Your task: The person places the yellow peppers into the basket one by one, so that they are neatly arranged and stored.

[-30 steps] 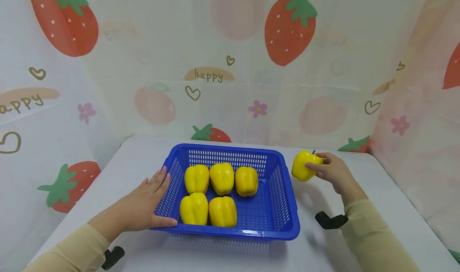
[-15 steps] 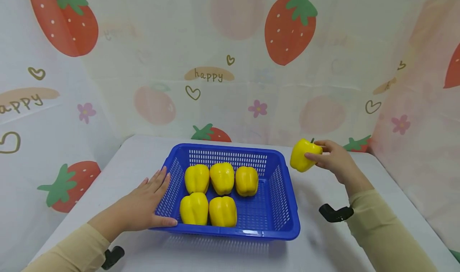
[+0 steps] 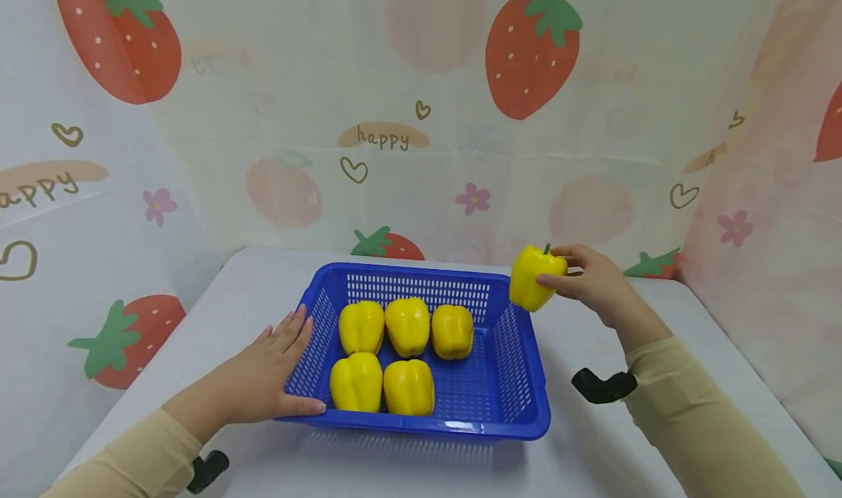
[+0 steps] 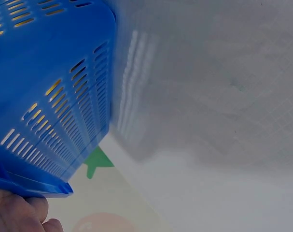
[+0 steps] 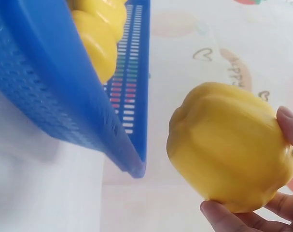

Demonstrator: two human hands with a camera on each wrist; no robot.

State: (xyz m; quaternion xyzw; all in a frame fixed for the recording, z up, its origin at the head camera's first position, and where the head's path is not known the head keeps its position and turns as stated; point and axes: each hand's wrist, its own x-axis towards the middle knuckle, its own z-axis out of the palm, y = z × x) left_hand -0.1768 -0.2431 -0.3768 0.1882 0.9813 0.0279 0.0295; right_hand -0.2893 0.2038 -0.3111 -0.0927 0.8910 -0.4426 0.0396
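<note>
In the head view a blue plastic basket [image 3: 460, 428] stands on the white table. Several yellow bell peppers sit in it, three along the back and two in front, among them a front pepper [image 3: 408, 387]. My left hand [image 3: 259, 370] rests on the basket's left rim, fingers straight and thumb over the front corner. With thumb and fingers my right hand [image 3: 588, 278] grips another yellow bell pepper [image 3: 534, 278], raised with its green stem up; it overlaps the basket's back right corner in this view. The right wrist view shows this held pepper [image 5: 228, 145] beside the basket wall.
The basket's floor [image 3: 463, 395] shows bare at the front right. White table surface [image 3: 631, 439] extends to the right of the basket. A cloth backdrop [image 3: 421, 66] printed with strawberries hangs behind and at the sides. A black strap piece [image 3: 604, 386] sticks out at the right wrist.
My right hand has lifted the held bell pepper and carried it left, from beside the basket to its back right corner. The left hand and the basket stay put.
</note>
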